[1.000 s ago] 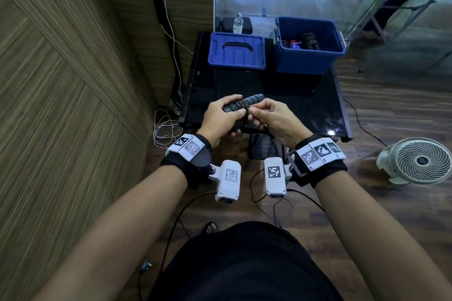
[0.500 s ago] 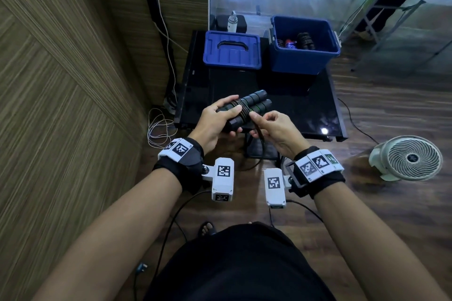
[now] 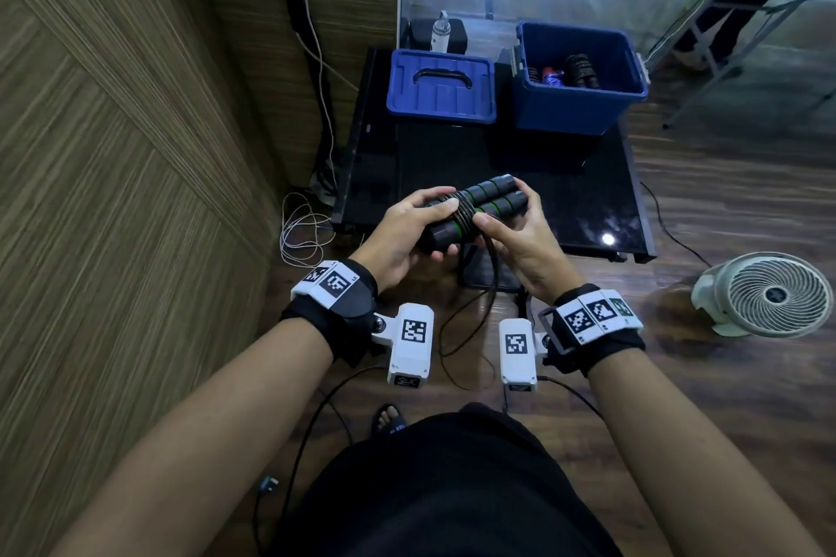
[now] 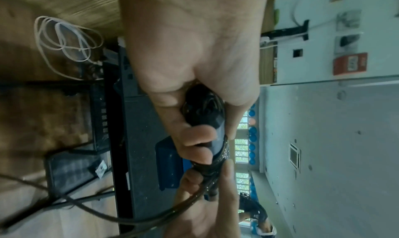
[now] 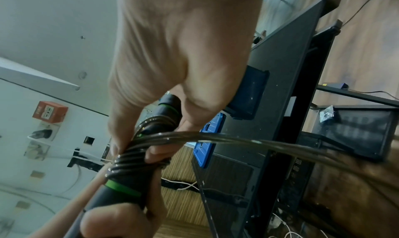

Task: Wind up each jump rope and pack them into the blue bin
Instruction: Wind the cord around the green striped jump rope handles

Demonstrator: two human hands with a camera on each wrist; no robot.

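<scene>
Wrist-view green ring, apparently beside rope coils; overhead, hands.

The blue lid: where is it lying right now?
In the head view, the blue lid lies flat at the black table's far left, beside the open blue bin.

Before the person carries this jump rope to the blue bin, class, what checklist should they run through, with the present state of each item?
1. Handles held together side by side by the left hand: ok.
2. Cord fully wound round the handles: not ok; the right hand pinches it and a loose length hangs below.
3. Blue bin open: ok; its lid lies beside it on the table.
4. Room left in the bin: ok; other wound ropes cover only part.
5. Loose end clear of the floor cables: cannot tell.
</scene>
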